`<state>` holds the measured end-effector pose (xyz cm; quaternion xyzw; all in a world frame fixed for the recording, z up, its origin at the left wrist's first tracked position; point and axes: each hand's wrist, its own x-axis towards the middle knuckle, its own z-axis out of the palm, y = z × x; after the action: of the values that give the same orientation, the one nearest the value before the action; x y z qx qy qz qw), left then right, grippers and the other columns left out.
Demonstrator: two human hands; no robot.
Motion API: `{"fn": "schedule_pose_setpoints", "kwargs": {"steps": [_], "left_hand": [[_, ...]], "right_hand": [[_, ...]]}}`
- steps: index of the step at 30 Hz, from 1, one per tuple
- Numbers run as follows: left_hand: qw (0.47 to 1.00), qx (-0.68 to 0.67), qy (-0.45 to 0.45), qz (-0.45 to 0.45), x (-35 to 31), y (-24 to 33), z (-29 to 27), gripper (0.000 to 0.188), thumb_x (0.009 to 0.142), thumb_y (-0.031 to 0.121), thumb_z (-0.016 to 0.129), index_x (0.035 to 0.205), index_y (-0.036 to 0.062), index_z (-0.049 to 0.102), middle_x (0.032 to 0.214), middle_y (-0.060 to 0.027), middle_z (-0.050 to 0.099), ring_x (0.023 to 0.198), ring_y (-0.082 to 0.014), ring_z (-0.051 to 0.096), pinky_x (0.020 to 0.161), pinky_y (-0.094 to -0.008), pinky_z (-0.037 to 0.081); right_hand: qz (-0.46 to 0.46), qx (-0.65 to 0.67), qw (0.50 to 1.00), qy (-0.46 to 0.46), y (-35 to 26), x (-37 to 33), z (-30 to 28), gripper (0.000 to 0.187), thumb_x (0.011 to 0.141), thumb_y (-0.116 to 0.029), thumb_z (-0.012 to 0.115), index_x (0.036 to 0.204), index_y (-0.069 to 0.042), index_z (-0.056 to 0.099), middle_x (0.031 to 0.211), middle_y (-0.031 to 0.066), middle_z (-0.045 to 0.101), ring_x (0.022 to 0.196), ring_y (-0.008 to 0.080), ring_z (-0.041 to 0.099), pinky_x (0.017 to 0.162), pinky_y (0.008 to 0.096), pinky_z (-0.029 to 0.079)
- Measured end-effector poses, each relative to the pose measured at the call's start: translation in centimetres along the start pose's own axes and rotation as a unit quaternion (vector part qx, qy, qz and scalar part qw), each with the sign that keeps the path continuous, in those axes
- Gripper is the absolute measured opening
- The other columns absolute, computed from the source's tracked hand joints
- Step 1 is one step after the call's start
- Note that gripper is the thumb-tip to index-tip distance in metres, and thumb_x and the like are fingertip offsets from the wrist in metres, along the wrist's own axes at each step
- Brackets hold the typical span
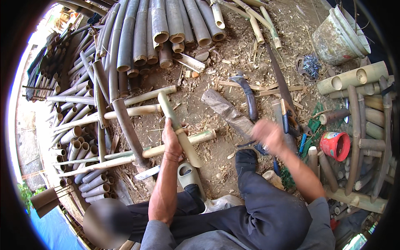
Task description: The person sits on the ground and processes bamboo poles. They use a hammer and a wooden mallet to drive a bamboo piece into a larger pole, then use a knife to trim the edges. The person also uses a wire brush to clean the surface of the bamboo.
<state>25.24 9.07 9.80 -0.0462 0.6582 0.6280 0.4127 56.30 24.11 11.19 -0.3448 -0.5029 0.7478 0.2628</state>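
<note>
Left hand (pixel 171 138) closed around the bamboo piece (pixel 186 145), gripping mid-length, right by the node. Piece is pale green, held tilted, far end to the left, near end to the right, in front of my left leg. In this view it crosses over a pale pole (pixel 156 151); can't tell if they touch. Right hand (pixel 270 134) is off to the right, well apart from the piece, fingers blurred; can't tell if it's holding anything. It overlaps the near end of the wooden block (pixel 229 111), contact unclear. Just far of that: hooked tool (pixel 251 102) with a dark handle, lying on the chip-covered ground (pixel 191 104). To its right, long saw (pixel 280 77), blade pointing away, handle end nearest me. Dark shoe (pixel 246 160) on my right foot, just near of the right hand. Right side: red bucket (pixel 328 146) tipped over, opening to the right; behind it on the far side, bamboo beam (pixel 378 71) with round holes. Far right, dirty white bucket (pixel 333 39), tilted. Far side, stack of grey bamboo poles (pixel 141 33), cut ends toward me; more cut bamboo (pixel 93 183) heaped on the left
</note>
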Motion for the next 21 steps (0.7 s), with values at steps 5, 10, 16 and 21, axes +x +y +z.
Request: {"fn": "schedule_pose_setpoints", "kwargs": {"steps": [5, 10, 16, 21], "left_hand": [[0.977, 0.186, -0.089, 0.063, -0.6, -2.3, -1.2, 0.04, 0.093, 0.035, 0.07, 0.112, 0.0046, 0.052, 0.09, -0.0071, 0.058, 0.072, -0.0163, 0.065, 0.06, -0.0322, 0.062], [0.934, 0.145, -0.237, -0.224, -1.9, -8.5, -2.2, 0.047, 0.091, 0.03, 0.073, 0.126, 0.0034, 0.056, 0.104, -0.0086, 0.064, 0.086, -0.0167, 0.065, 0.073, -0.0369, 0.062], [0.991, 0.004, -0.119, -0.059, -1.1, -11.1, -4.2, 0.027, 0.094, 0.029, 0.071, 0.11, 0.0088, 0.065, 0.089, 0.0028, 0.06, 0.082, -0.0081, 0.057, 0.064, -0.0264, 0.051], [0.981, -0.187, 0.044, 0.037, 1.5, -8.9, -2.1, 0.041, 0.094, 0.036, 0.069, 0.124, 0.0084, 0.06, 0.104, -0.0049, 0.063, 0.095, -0.0199, 0.063, 0.069, -0.033, 0.054]], "right_hand": [[-0.118, -0.513, 0.824, 0.211, 3.9, 6.2, -2.0, 0.093, 0.084, -0.039, 0.078, 0.15, 0.003, 0.028, 0.13, 0.0234, 0.054, 0.115, 0.0327, 0.057, 0.094, 0.0438, 0.053], [-0.041, -0.669, 0.742, 0.015, 10.4, 5.3, 1.5, 0.105, 0.069, -0.042, 0.088, 0.145, 0.008, 0.034, 0.133, 0.0209, 0.048, 0.12, 0.0323, 0.048, 0.099, 0.0454, 0.046], [-0.066, -0.664, 0.745, 0.012, 11.3, 5.3, 0.3, 0.096, 0.069, -0.031, 0.089, 0.143, 0.005, 0.039, 0.128, 0.0181, 0.051, 0.115, 0.0298, 0.048, 0.098, 0.0437, 0.044], [-0.065, -0.647, 0.759, -0.011, 10.5, 3.1, -2.7, 0.091, 0.068, -0.02, 0.086, 0.143, 0.003, 0.04, 0.136, 0.0184, 0.048, 0.125, 0.0371, 0.043, 0.107, 0.0475, 0.037]]}}
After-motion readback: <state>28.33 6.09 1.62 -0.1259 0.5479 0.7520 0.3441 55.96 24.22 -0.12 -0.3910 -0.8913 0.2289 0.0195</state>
